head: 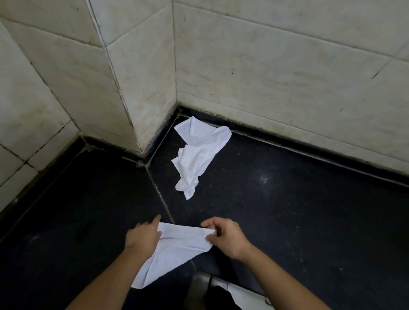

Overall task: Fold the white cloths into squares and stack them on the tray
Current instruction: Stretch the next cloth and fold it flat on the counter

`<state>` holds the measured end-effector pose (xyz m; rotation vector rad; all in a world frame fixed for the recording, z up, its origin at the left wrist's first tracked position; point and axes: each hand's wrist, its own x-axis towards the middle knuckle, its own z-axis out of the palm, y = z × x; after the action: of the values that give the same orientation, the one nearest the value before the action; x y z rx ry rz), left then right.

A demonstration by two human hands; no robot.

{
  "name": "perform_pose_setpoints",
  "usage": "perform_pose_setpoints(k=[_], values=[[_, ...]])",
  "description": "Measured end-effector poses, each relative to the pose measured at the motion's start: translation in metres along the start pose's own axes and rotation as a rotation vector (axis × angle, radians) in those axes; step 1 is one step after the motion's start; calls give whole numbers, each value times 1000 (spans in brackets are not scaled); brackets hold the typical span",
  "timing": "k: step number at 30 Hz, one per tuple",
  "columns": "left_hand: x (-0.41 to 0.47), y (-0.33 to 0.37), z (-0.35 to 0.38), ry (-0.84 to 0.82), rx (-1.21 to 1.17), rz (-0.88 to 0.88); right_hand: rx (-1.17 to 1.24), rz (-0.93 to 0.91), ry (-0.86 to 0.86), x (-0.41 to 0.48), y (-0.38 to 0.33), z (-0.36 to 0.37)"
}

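Observation:
A white cloth [172, 250] hangs stretched between my two hands over the dark countertop. My left hand [143, 235] grips its upper left corner, and my right hand [225, 239] pinches its upper right corner. The rest of the cloth droops down and to the left toward my left forearm. More white cloth [198, 154] lies crumpled in a loose heap farther back, near the wall corner. No tray is clearly visible.
The black countertop [290, 206] runs into a corner of pale tiled walls [274, 75], with a tiled pillar [122, 79] jutting out at the left. Below the counter's near edge, a pale floor [245, 301] and a dark shape show.

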<state>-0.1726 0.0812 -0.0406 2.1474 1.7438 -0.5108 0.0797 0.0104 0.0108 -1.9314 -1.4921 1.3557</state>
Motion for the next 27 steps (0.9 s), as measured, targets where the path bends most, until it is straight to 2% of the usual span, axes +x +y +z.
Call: perform_pose_setpoints(k=[5, 10, 16, 20, 23, 27], values=[[-7, 1, -5, 32, 80, 71, -57, 30, 16, 0, 2, -15], [-19, -15, -57, 278, -183, 15, -140, 5, 42, 10, -33, -32], [-48, -66, -155, 657, -486, -100, -121, -275, 278, 31, -120, -54], [-74, -93, -179, 895, -480, -76, 9, -453, 391, 32, -160, -53], [-91, -107, -155, 927, -420, -73, -32, -507, 337, 35, -159, -37], [-110, -110, -82, 826, -327, -60, -262, -500, 188, 37, -117, -6]])
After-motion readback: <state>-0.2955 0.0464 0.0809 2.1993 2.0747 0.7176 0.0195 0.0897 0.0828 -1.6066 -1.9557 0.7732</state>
